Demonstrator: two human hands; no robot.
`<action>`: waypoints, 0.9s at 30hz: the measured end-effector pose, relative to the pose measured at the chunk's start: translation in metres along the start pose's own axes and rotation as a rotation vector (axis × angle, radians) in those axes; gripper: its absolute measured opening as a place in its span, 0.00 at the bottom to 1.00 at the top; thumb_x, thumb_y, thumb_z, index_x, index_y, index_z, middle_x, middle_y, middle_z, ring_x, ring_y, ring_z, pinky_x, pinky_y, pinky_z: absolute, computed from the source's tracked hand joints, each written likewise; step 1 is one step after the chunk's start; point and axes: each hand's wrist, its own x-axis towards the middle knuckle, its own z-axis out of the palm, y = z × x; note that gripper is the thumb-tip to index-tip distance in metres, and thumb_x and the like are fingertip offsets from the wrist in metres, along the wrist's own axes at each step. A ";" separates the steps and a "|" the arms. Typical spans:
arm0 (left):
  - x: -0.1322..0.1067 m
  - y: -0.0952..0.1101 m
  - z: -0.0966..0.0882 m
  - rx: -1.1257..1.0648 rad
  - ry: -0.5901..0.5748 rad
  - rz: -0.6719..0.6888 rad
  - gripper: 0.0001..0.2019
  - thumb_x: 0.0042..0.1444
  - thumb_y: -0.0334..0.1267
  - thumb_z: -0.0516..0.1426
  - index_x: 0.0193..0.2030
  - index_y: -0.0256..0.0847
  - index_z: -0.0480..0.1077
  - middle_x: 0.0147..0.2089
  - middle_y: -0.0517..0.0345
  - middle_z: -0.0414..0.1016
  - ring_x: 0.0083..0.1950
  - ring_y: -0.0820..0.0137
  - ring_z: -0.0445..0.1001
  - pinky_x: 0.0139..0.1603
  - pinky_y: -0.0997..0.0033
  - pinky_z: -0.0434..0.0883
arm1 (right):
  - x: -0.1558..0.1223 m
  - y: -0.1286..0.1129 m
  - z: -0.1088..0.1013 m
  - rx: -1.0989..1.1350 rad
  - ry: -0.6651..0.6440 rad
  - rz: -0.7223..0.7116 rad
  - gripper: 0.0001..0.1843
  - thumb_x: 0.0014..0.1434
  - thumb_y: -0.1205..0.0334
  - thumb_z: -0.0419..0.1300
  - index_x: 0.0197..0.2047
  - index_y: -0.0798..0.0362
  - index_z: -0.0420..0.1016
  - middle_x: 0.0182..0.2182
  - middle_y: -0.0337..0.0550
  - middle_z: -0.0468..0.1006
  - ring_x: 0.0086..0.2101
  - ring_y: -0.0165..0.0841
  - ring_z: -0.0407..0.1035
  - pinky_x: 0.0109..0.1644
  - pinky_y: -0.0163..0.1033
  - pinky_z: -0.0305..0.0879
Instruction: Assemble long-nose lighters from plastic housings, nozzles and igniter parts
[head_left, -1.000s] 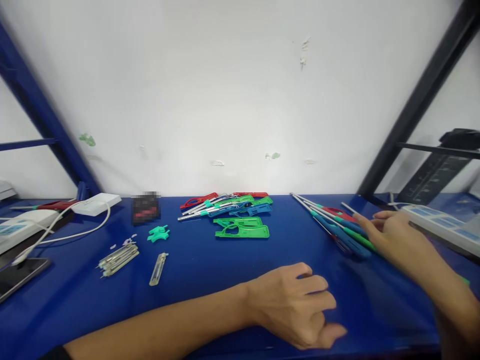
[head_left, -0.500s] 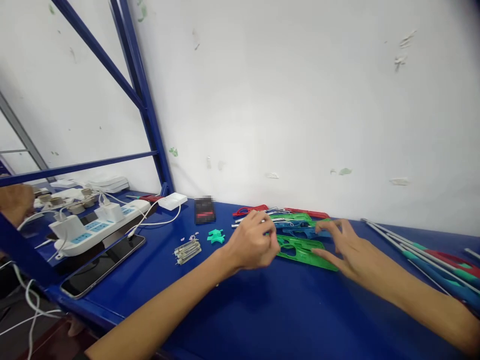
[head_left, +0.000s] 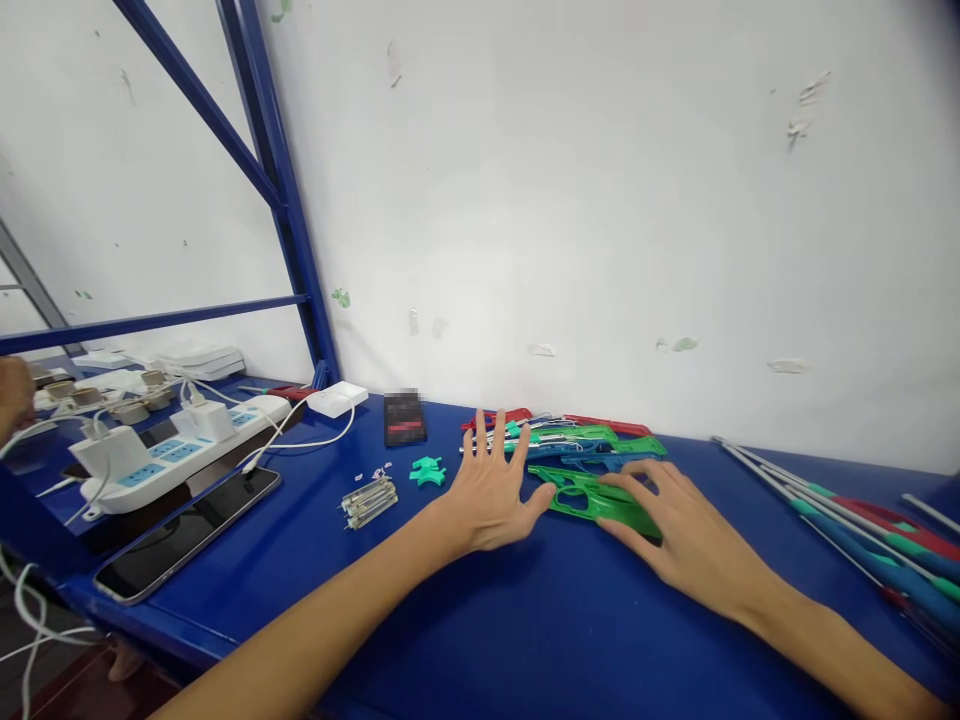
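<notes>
My left hand (head_left: 489,508) is open with its fingers spread, above the left end of a heap of coloured plastic parts with thin metal rods. A small teal piece (head_left: 513,429) shows by its fingertips. My right hand (head_left: 686,535) has its thumb and fingers around the right part of a green plastic shell (head_left: 574,497), which has an oval opening and lies in front of the heap. Behind it are blue (head_left: 611,459) and red (head_left: 607,424) plastic parts, partly covered by others. What lies under my left hand is hidden.
Teal plastic pieces (head_left: 427,471), metal-ended cylinders (head_left: 370,502) and a dark box (head_left: 405,418) lie to the left. Further left are a phone (head_left: 187,535) and a power strip (head_left: 161,465) with cables. Long rods with coloured handles (head_left: 840,515) lie at right. Another person's hand (head_left: 13,395) shows far left.
My left hand has gone from closed to spread open. My right hand has moved slightly left and closed around the green shell. The view has shifted a little.
</notes>
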 end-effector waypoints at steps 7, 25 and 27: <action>0.006 -0.001 0.000 0.031 0.035 0.203 0.22 0.77 0.44 0.68 0.73 0.45 0.77 0.84 0.43 0.67 0.83 0.43 0.68 0.83 0.28 0.69 | -0.003 -0.003 -0.003 0.091 -0.058 0.018 0.20 0.78 0.44 0.69 0.61 0.49 0.82 0.65 0.52 0.81 0.60 0.46 0.79 0.63 0.58 0.81; 0.017 -0.018 0.013 -0.054 0.072 0.348 0.15 0.79 0.45 0.67 0.65 0.41 0.80 0.67 0.46 0.82 0.64 0.54 0.84 0.67 0.44 0.84 | 0.004 -0.016 -0.018 0.213 -0.237 0.046 0.19 0.78 0.44 0.70 0.60 0.50 0.83 0.63 0.51 0.83 0.59 0.46 0.80 0.64 0.59 0.81; 0.019 -0.018 0.013 -0.063 0.066 0.319 0.16 0.79 0.45 0.67 0.65 0.40 0.80 0.66 0.46 0.83 0.63 0.55 0.85 0.65 0.46 0.85 | 0.004 -0.015 -0.020 0.217 -0.244 0.047 0.19 0.78 0.45 0.70 0.60 0.50 0.83 0.63 0.51 0.83 0.58 0.45 0.80 0.63 0.59 0.82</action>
